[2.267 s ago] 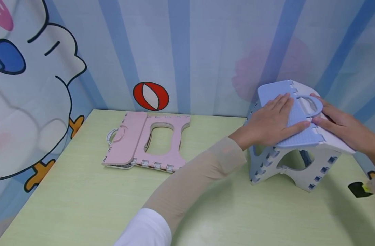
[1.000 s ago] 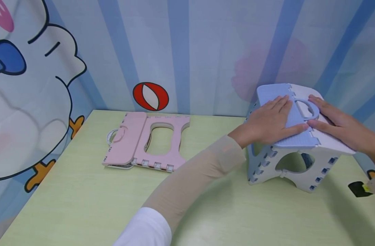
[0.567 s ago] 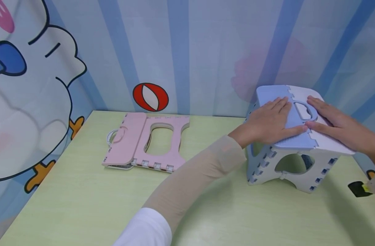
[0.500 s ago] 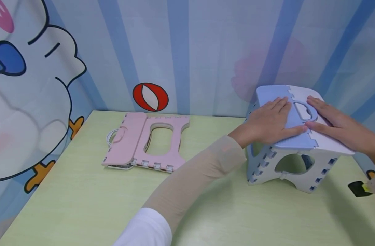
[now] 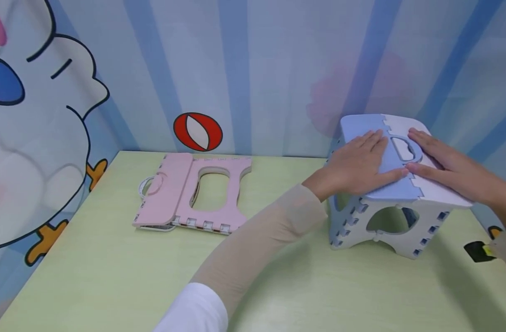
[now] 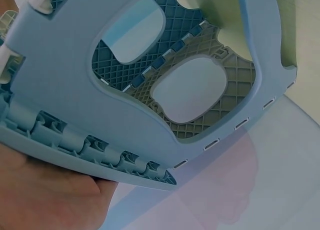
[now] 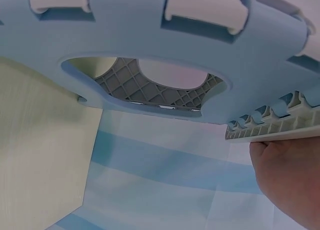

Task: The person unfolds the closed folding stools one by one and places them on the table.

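A blue and white folding step stool [image 5: 391, 191] stands unfolded on the right part of the table. Its seat lies nearly flat, with a blue loop handle at the middle seam. My left hand [image 5: 354, 161] rests palm down on the blue half, fingers straight. On the white half lies my right hand [image 5: 452, 168], fingers extended beside the handle, its thumb near the left thumb. The left wrist view looks through the stool's side openings, with the left hand [image 6: 50, 195] along the seat edge. In the right wrist view the right hand [image 7: 290, 175] meets the seat's edge.
A pink folding stool [image 5: 170, 193] lies folded flat on the left of the pale green table [image 5: 124, 281]. Directly behind the table hangs a blue striped backdrop [image 5: 269, 83] with cartoon figures. A small black item [image 5: 479, 251] shows by the right sleeve.
The blue and white stool's seat, raised in a slight peak at the seam earlier, has sunk to nearly flat under both hands. The head view has shifted slightly. The pink stool stays put.
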`<state>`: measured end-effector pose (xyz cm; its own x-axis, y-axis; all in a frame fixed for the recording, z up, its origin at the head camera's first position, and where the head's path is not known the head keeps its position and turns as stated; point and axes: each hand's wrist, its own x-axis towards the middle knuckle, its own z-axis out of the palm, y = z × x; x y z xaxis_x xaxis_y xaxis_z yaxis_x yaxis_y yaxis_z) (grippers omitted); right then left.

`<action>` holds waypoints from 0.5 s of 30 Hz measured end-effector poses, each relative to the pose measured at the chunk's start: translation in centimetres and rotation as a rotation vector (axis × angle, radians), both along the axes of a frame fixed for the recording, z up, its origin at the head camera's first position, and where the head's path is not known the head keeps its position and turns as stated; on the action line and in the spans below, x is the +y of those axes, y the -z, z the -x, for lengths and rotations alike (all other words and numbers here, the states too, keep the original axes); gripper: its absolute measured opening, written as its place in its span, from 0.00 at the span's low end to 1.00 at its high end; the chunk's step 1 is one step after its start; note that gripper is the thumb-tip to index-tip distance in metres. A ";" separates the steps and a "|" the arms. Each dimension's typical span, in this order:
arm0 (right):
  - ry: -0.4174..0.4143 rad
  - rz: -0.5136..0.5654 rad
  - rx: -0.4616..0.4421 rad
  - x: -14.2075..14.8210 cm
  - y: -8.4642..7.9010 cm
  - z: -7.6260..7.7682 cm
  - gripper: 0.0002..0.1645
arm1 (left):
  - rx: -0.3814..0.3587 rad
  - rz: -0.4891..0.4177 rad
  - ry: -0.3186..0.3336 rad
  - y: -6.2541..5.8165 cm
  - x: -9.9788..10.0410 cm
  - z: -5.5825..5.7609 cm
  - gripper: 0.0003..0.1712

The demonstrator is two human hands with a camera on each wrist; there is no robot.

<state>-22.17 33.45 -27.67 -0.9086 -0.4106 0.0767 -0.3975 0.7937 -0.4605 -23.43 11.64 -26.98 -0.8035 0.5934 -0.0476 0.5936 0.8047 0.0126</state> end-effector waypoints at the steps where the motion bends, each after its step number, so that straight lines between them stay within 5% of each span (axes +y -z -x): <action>1: -0.002 0.002 0.002 0.0 0.0 0.0 0.45 | 0.002 -0.006 0.003 0.0 -0.1 0.0 0.49; 15: 0.059 -0.057 0.010 -0.1 -0.6 -0.4 0.46 | -0.034 -0.121 0.042 -0.3 -1.2 0.2 0.49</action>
<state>-21.73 33.38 -27.09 -0.9308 -0.3600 0.0636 -0.3533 0.8410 -0.4098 -23.65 10.48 -26.64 -0.7767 0.6299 0.0001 0.6246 0.7702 0.1288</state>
